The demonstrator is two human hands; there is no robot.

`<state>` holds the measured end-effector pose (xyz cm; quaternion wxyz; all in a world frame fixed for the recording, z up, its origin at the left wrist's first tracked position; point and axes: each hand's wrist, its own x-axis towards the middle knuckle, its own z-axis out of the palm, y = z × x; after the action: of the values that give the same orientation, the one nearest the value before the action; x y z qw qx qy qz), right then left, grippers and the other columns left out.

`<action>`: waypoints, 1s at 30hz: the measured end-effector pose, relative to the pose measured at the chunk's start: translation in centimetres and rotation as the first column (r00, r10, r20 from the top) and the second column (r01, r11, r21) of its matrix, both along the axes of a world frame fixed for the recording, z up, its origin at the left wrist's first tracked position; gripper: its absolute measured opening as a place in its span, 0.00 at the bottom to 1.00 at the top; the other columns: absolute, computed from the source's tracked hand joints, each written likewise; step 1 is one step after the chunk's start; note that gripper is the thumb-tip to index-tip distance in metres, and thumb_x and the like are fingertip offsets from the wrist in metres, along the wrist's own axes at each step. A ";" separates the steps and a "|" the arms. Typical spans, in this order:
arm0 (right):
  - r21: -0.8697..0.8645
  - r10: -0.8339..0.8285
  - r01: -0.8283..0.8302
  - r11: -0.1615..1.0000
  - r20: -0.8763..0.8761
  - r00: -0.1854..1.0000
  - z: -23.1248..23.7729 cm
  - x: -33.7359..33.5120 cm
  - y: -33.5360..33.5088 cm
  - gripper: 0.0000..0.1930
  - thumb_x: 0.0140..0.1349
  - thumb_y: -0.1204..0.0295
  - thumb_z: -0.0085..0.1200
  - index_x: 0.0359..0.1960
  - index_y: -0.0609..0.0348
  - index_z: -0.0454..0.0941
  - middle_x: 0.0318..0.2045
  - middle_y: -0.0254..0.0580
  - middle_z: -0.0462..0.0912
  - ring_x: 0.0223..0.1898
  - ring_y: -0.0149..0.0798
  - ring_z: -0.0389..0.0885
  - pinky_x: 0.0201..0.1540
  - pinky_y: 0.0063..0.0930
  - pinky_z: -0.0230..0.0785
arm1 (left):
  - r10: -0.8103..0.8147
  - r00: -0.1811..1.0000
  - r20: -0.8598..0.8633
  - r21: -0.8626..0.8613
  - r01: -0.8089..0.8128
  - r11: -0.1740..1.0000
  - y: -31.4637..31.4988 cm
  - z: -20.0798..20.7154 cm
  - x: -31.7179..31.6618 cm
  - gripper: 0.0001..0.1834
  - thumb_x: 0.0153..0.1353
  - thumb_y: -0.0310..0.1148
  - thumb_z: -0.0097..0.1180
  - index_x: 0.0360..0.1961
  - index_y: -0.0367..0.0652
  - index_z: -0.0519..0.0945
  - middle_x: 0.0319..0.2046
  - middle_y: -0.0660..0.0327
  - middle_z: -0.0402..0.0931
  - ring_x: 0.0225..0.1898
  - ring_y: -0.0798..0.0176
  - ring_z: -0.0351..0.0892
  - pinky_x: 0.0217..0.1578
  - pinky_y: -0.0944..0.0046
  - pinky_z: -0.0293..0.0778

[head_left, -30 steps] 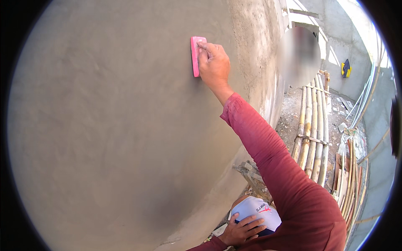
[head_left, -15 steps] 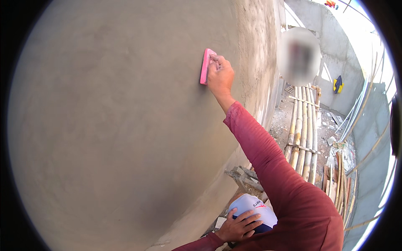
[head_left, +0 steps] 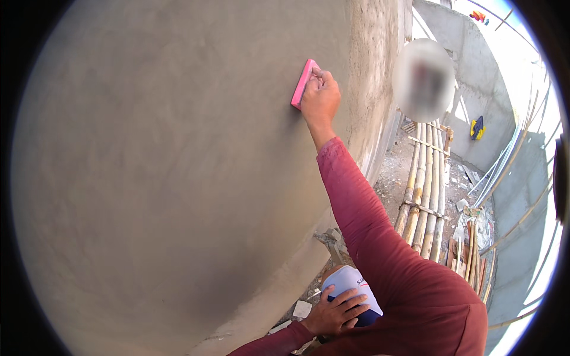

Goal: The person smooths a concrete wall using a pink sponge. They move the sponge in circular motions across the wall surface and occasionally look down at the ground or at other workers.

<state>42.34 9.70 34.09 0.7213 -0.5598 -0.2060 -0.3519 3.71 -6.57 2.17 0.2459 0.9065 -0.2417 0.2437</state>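
One pink float (head_left: 301,86) against the grey wall (head_left: 178,148) — judged light and stiff, best held at its back — sits pinched in the right hand (head_left: 321,99), while the left hand (head_left: 337,312) lies spread on white-and-navy cloth (head_left: 349,282).

This is a building site, shown by the broad plastered wall (head_left: 178,148), bamboo poles (head_left: 423,178) with crosspieces, rubble-strewn ground (head_left: 389,176) and bare concrete wall (head_left: 487,77).
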 end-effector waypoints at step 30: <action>-0.095 0.084 -0.050 0.994 0.399 0.913 3.1 -11.9 3.1 0.11 0.74 0.72 0.59 0.53 0.44 0.89 0.45 0.44 0.84 0.42 0.47 0.87 0.43 0.43 0.80 | 0.048 0.998 0.049 0.043 -0.050 0.998 0.6 1.0 -1.1 0.26 0.70 0.52 0.64 0.69 0.69 0.81 0.71 0.73 0.74 0.76 0.64 0.67 0.71 0.25 0.56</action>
<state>30.44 12.79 37.23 0.6512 -0.4976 -0.3834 -0.4258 2.57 -5.93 3.18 0.2140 0.9113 -0.2303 0.2659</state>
